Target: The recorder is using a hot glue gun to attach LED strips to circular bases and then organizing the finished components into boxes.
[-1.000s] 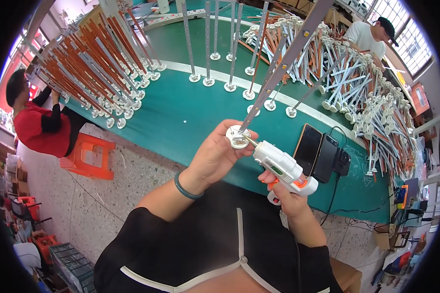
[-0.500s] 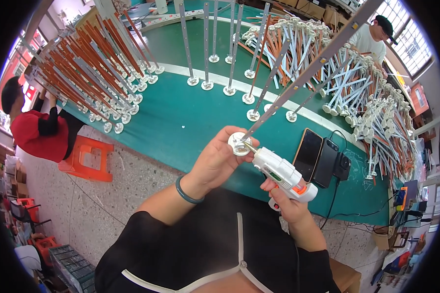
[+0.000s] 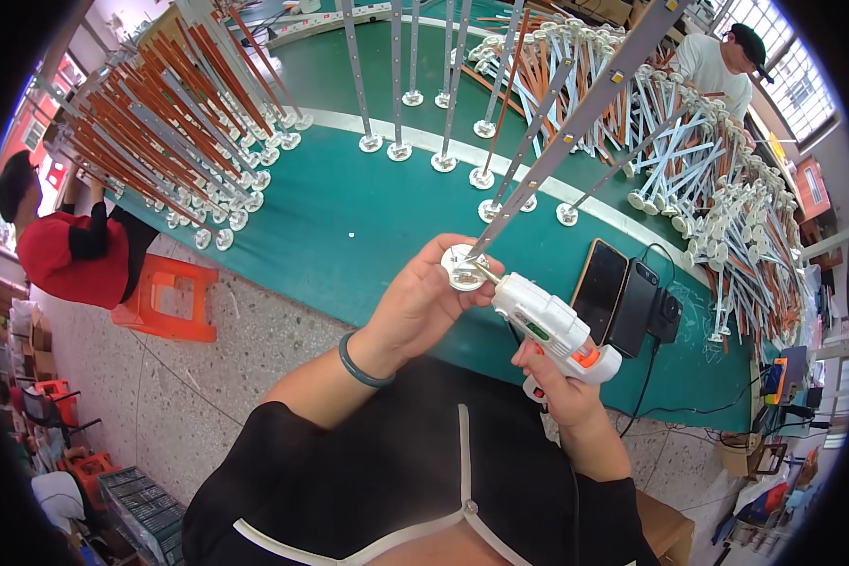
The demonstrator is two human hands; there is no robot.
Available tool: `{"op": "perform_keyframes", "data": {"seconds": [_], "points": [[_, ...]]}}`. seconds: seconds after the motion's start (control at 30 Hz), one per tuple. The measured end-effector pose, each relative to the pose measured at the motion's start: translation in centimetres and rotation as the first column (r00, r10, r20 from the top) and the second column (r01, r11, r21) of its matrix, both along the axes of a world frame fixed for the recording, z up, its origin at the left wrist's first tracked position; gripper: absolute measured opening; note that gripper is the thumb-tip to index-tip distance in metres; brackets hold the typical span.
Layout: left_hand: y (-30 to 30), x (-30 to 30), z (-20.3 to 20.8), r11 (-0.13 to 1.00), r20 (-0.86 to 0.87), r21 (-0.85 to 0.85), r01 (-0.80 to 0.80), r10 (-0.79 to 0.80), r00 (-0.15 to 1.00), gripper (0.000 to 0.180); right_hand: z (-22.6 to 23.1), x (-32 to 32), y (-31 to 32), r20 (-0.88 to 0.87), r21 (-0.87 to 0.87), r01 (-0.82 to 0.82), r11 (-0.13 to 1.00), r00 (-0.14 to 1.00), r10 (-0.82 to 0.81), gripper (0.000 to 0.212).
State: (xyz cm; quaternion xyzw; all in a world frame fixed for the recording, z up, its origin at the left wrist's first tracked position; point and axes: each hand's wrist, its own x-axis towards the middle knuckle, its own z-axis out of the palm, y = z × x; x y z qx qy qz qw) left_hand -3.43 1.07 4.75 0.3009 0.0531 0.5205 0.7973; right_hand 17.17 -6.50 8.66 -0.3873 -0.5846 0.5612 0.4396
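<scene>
My left hand (image 3: 426,292) grips a round white base (image 3: 459,268) by its rim, fingers behind it and thumb at its edge. From that base a long grey LED strip (image 3: 558,143) slants up to the right, dotted with small yellowish chips. In my right hand (image 3: 558,385) is a white glue gun (image 3: 543,316) with an orange part near its back. Its metal nozzle points up-left and meets the base beside the foot of the strip; whether it touches cannot be made out. A dark bracelet (image 3: 361,364) circles my left wrist.
Upright strips on white bases (image 3: 399,151) stand along the green table (image 3: 321,208). A dense group (image 3: 160,141) is at left, a large heap (image 3: 689,151) at right. A phone (image 3: 598,283) and black devices (image 3: 634,307) lie nearby. Two people work beyond; an orange stool (image 3: 165,302) stands left.
The base and strip have tipped slightly, the strip's upper end shifting left. The glue gun has moved a little right, its nozzle still at the base. My view has shifted slightly.
</scene>
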Motion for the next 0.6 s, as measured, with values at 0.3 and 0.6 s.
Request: {"op": "perform_keyframes", "data": {"seconds": [0.3, 0.6], "points": [[-0.05, -0.05, 0.04, 1.000, 0.018, -0.003, 0.007, -0.007, 1.000, 0.045, -0.01, -0.14, -0.35, 0.018, -0.010, 0.041, 0.999, 0.999, -0.041, 0.040], [-0.05, 0.06, -0.01, 1.000, 0.008, -0.013, -0.002, 0.002, 1.000, 0.050, -0.21, -0.21, -0.31, 0.008, -0.013, 0.048, 0.999, 0.999, -0.048, 0.041]]}}
